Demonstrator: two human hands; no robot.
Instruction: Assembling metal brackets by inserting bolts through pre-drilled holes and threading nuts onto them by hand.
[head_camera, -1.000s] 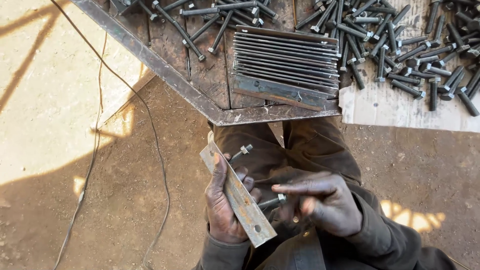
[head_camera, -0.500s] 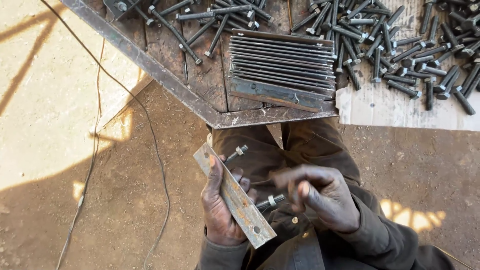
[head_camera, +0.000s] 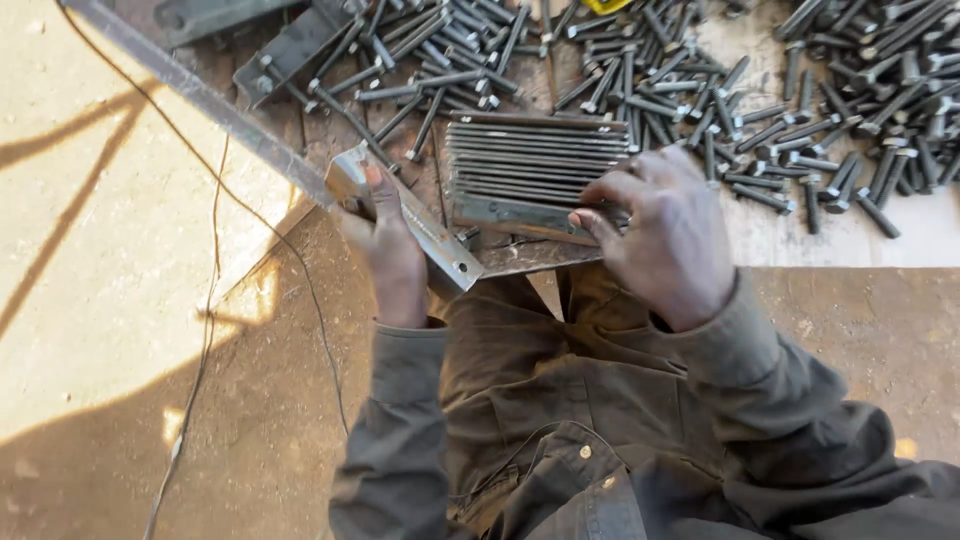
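Far left I see a sunlit concrete floor (head_camera: 90, 300) with a thin wire (head_camera: 215, 300) running down it. Next comes the angled steel edge of the counter (head_camera: 200, 95), which slants from the top left down toward the middle.

My left hand (head_camera: 390, 255) grips a flat metal bar (head_camera: 425, 235) with a hole near its lower end. The fingers (head_camera: 375, 195) are clamped round the bar, which lies tilted over the counter's corner, its upper end against the steel edge.

Just right of the bar sits a stack of flat metal strips (head_camera: 530, 165), laid on edge side by side on the counter. My right hand (head_camera: 665, 235) rests on the stack's right end, its fingers (head_camera: 600, 222) curled onto the nearest strip; I cannot tell whether they are closed on it or only touching it.

Behind and to the right of the stack, loose dark bolts (head_camera: 760, 100) lie heaped across the counter, reaching to the far right edge of the view. A small yellow object (head_camera: 605, 5) shows at the top edge, too cropped to identify. I see no packages, labels or signs.

Against half a second ago: then both hands were down over the lap, the left holding the bar with bolts through it and the right at the lower bolt. Now both hands are up at the counter, the bar rests at its corner, and the right hand has left the bar for the stack.
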